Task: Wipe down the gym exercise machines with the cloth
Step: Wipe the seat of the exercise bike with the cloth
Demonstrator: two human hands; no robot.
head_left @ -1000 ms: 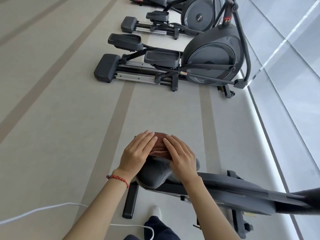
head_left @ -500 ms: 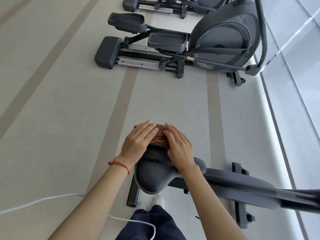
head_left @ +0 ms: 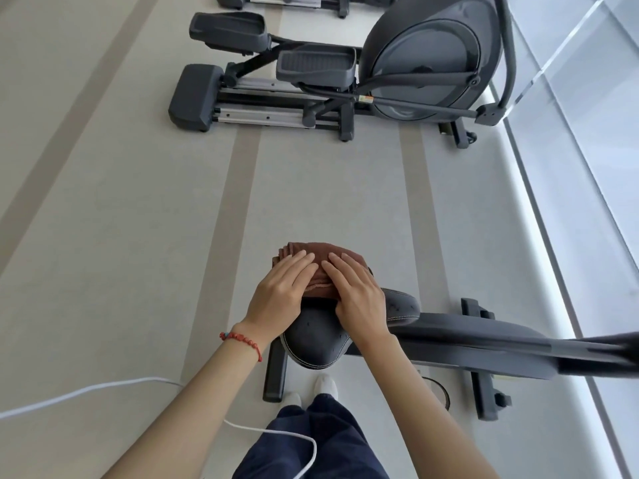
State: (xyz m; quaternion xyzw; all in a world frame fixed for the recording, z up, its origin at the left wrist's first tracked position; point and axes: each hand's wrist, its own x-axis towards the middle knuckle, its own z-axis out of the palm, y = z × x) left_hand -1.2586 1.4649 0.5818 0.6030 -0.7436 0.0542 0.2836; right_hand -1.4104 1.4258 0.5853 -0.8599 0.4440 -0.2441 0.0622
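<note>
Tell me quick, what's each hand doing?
Left hand: open, flat on the brown cloth.
Right hand: open, flat on it too.

Both bare forearms reach forward and converge. The left hand [head_left: 280, 292] and right hand [head_left: 356, 295] lie palm down side by side, fingers straight and close together, fingertips angled toward each other and nearly meeting, pressing flat.
</note>
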